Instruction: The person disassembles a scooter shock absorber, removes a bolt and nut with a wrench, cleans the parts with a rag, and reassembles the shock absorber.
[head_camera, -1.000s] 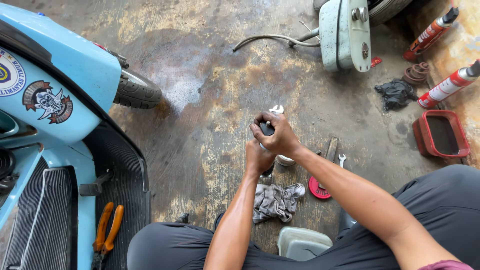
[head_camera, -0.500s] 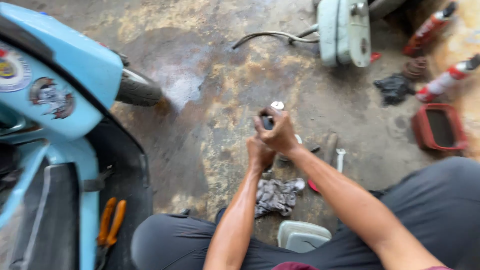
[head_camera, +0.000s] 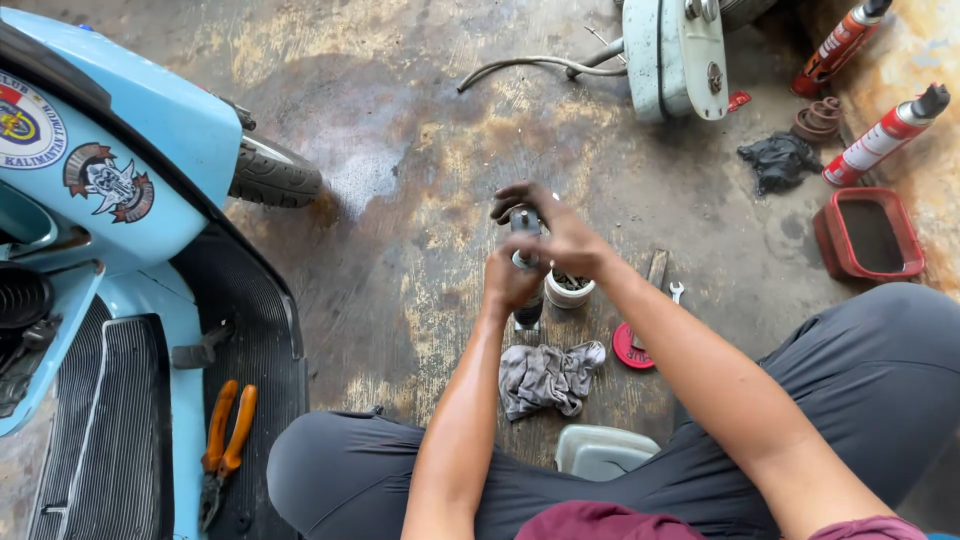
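Head view: you had both hands on a dark cylindrical part over the stained concrete floor.

Your left hand (head_camera: 512, 282) gripped the dark cylindrical part (head_camera: 526, 262) around its lower half, fingers wrapped and pressed together, while your right hand (head_camera: 558, 232) covered its top end with fingers curled down over it. The part stood upright, out in the middle of the floor (head_camera: 400, 200) ahead of your knees, its foot just beside a small white cup (head_camera: 570, 290). A grey rag (head_camera: 548, 376) lay crumpled on the floor right under your forearms, a red round cap (head_camera: 632, 346) and a small spanner (head_camera: 676, 292) to its right. Orange-handled pliers (head_camera: 226, 440) rested on the light blue scooter's footboard (head_camera: 120, 420) at your left. Two spray cans (head_camera: 886, 134) and a red tray (head_camera: 866, 232) sat at the floor's far right edge.
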